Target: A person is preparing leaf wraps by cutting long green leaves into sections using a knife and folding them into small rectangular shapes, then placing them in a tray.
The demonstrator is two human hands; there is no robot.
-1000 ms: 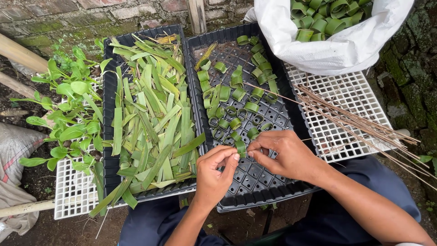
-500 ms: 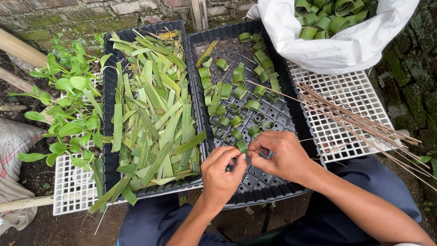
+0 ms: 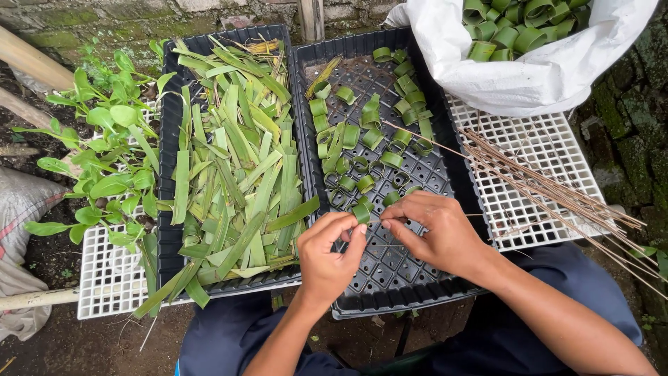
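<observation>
Pinching one green leaf ring (image 3: pixel 361 212) between left hand (image 3: pixel 327 254) and right hand (image 3: pixel 435 233), both grips clenched; leaf strips (image 3: pixel 233 167) at nine o'clock.

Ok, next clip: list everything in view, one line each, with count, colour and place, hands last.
leaf ring: one, green, pinched between both hands
finished rings: many, green, in right black tray
leaf strips: a pile, green, in left black tray
thin sticks: a bundle, brown, on white grid
white sack: one, holding rings, top right
seedlings: several, green, far left
left hand: on ring
right hand: on ring
</observation>
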